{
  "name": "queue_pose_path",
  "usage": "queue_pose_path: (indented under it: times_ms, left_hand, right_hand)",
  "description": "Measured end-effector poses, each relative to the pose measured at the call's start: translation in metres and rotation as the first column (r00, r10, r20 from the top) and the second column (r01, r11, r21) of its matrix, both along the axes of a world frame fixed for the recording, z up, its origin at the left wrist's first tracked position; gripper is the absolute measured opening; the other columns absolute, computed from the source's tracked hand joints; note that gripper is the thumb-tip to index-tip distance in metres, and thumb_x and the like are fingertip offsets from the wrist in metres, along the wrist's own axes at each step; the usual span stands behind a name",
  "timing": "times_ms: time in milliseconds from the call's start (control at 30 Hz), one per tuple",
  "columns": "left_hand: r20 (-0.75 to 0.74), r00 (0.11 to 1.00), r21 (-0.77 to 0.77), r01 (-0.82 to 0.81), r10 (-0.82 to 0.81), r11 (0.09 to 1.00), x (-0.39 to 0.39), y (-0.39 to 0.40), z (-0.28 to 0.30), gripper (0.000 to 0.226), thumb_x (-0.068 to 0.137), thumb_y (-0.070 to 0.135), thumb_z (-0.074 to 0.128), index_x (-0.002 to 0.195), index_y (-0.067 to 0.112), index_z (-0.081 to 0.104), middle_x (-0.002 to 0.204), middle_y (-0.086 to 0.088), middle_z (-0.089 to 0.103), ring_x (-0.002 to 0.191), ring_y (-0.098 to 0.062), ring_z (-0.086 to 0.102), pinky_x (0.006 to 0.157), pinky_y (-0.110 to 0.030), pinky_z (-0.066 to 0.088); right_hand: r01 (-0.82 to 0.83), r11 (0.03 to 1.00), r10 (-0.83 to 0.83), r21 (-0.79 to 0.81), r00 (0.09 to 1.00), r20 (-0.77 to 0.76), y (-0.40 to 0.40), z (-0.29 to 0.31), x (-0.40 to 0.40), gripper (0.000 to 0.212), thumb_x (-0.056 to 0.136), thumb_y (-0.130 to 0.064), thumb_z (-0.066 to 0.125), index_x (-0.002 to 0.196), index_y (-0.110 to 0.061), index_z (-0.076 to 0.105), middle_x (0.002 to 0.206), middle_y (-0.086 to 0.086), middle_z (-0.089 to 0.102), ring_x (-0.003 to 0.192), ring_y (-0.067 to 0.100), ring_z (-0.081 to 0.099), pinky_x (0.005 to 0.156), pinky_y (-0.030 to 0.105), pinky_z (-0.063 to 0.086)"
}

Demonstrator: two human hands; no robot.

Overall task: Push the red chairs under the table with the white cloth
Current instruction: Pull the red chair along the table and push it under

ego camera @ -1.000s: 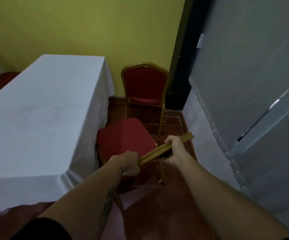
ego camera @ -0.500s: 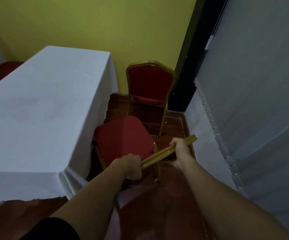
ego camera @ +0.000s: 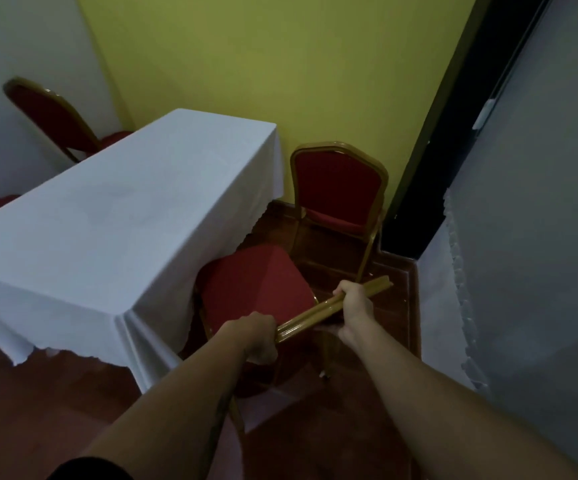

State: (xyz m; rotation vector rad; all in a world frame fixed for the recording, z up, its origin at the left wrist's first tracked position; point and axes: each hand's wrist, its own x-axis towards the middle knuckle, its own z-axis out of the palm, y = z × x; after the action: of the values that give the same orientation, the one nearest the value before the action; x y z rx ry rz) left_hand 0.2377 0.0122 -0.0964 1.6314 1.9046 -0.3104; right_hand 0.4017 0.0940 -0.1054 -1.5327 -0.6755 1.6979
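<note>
Table: table with the white cloth (ego camera: 114,237) stands on the left, cloth hanging down its sides.
Near chair: red chair (ego camera: 253,285) sits at the table's near right corner, seat edge tucked against the hanging cloth, gold top rail toward the person.
Left hand: left hand (ego camera: 258,337) is wrapped around the rail's left end, fingers curled tight.
Right hand: right hand (ego camera: 355,303) clasps the rail farther right, fingers folded over it.
Other chairs: second red chair (ego camera: 338,188) stands against the yellow wall (ego camera: 280,64), apart from the table; third red chair (ego camera: 50,116) is behind the table's far left.
</note>
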Motion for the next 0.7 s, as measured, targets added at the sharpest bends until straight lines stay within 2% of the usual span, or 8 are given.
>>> queue_pose_path:
  times_ms: [133, 267, 367, 533, 700]
  left_hand:
    - [0.011, 0.996, -0.006, -0.093, 0.093, 0.996, 0.031, 0.002, 0.002, 0.043, 0.081, 0.022, 0.063, 0.124, 0.015, 0.059, 0.118, -0.009, 0.064, 0.103, -0.028, 0.065, 0.089, -0.039, 0.056]
    - [0.006, 0.987, -0.024, -0.161, 0.161, 0.987, 0.048, 0.004, 0.008, 0.041, 0.08, 0.025, 0.062, 0.12, 0.014, 0.061, 0.113, -0.009, 0.063, 0.097, -0.028, 0.063, 0.081, -0.039, 0.055]
    - [0.01, 0.976, -0.033, -0.215, 0.215, 0.976, 0.051, 0.005, 0.012, 0.042, 0.081, 0.025, 0.061, 0.122, 0.015, 0.06, 0.105, -0.006, 0.06, 0.092, -0.027, 0.062, 0.078, -0.039, 0.054]
    - [0.025, 0.951, -0.057, -0.306, 0.307, 0.95, 0.051, 0.012, 0.012, 0.044, 0.084, 0.027, 0.06, 0.127, 0.015, 0.055, 0.119, -0.01, 0.06, 0.102, -0.029, 0.062, 0.086, -0.041, 0.053]
    - [0.076, 0.938, -0.046, -0.336, 0.339, 0.941, 0.057, 0.033, 0.013, 0.041, 0.088, 0.024, 0.059, 0.127, 0.014, 0.057, 0.113, -0.008, 0.061, 0.101, -0.028, 0.062, 0.087, -0.04, 0.054]
  right_hand:
    - [-0.11, 0.994, 0.11, -0.014, 0.994, -0.002, 0.021, -0.002, 0.021, 0.028, 0.073, -0.011, 0.057, 0.099, -0.003, 0.058, 0.088, 0.018, 0.06, 0.084, 0.037, 0.066, 0.068, 0.063, 0.06]
    - [-0.22, 0.975, 0.22, -0.002, 0.975, 0.003, 0.041, -0.005, 0.027, 0.025, 0.071, -0.013, 0.059, 0.094, -0.003, 0.057, 0.088, 0.018, 0.057, 0.08, 0.036, 0.063, 0.05, 0.052, 0.059]
    - [-0.281, 0.96, 0.281, -0.001, 0.96, -0.009, 0.054, -0.006, 0.021, 0.022, 0.068, -0.012, 0.059, 0.088, -0.003, 0.058, 0.086, 0.018, 0.056, 0.078, 0.037, 0.062, 0.053, 0.057, 0.058]
    - [-0.369, 0.93, 0.369, -0.001, 0.93, 0.011, 0.073, -0.006, 0.009, 0.022, 0.069, -0.012, 0.057, 0.089, -0.004, 0.055, 0.088, 0.017, 0.056, 0.081, 0.038, 0.062, 0.052, 0.059, 0.058]
    - [-0.427, 0.904, 0.426, 0.007, 0.904, 0.043, 0.104, -0.003, 0.01, 0.016, 0.07, -0.012, 0.056, 0.084, -0.006, 0.052, 0.08, 0.013, 0.054, 0.075, 0.034, 0.061, 0.056, 0.057, 0.059]
